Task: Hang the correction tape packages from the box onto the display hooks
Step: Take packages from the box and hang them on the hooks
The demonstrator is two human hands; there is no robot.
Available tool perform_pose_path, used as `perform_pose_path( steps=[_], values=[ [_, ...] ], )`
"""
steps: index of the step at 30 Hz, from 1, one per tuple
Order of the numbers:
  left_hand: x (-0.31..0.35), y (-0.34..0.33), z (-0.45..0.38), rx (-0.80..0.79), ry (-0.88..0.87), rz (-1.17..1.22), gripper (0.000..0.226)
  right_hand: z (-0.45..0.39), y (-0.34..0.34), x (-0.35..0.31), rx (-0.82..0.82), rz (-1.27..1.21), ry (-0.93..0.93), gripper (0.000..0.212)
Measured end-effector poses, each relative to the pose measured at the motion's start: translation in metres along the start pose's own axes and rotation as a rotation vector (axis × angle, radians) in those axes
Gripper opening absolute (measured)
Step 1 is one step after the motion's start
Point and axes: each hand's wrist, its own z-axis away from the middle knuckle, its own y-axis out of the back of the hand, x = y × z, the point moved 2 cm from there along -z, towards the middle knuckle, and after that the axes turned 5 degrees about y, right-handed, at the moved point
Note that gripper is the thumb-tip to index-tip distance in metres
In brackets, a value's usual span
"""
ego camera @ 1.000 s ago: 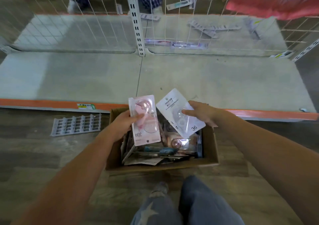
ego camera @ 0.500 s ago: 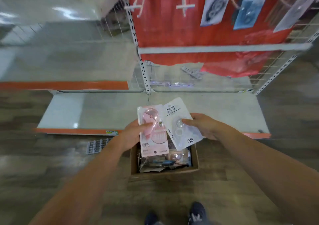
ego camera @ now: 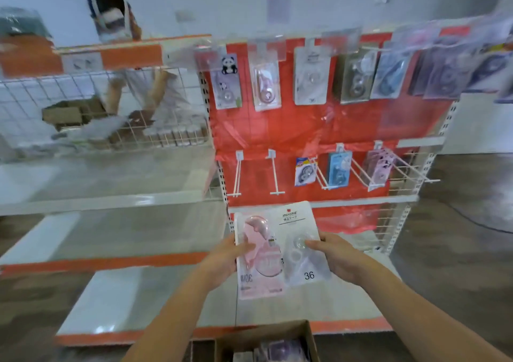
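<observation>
My left hand [ego camera: 224,259] grips a pink correction tape package [ego camera: 259,261] by its left edge. My right hand [ego camera: 334,253] holds a white correction tape package [ego camera: 298,223] marked 36, which overlaps the pink one on its right. Both are raised in front of the red display panel [ego camera: 305,131]. Two bare white hooks [ego camera: 273,175] stick out of the lower row at the left. The upper row carries several hung packages [ego camera: 311,75]. The cardboard box [ego camera: 308,339] with more packages sits at the bottom edge, below my arms.
A person [ego camera: 133,84] works behind a wire shelf [ego camera: 83,128] at the upper left. Lower hooks to the right hold a few packages [ego camera: 338,168]. Grey shelf boards [ego camera: 111,300] with orange edges lie low in front of me. Wooden floor spreads to the right.
The view has tilted up from the box to the display. Both hands have lifted the two packages away from the box and brought them closer together, now overlapping.
</observation>
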Motion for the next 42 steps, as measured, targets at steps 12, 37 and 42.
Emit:
perform_pose_path(
  steps=[12, 37, 42],
  values=[
    [0.091, -0.031, -0.011, 0.159, -0.325, -0.137, 0.026, 0.018, 0.029, -0.102, 0.259, -0.167, 0.257, 0.022],
    [0.183, -0.092, -0.156, 0.346, -0.461, 0.255, 0.021, -0.118, 0.116, -0.249, 0.174, 0.016, 0.629, 0.024],
    [0.191, -0.085, -0.162, 0.380, -0.448, 0.265, 0.030, -0.122, 0.118, -0.253, 0.226, 0.048, 0.653, 0.028]
  ],
)
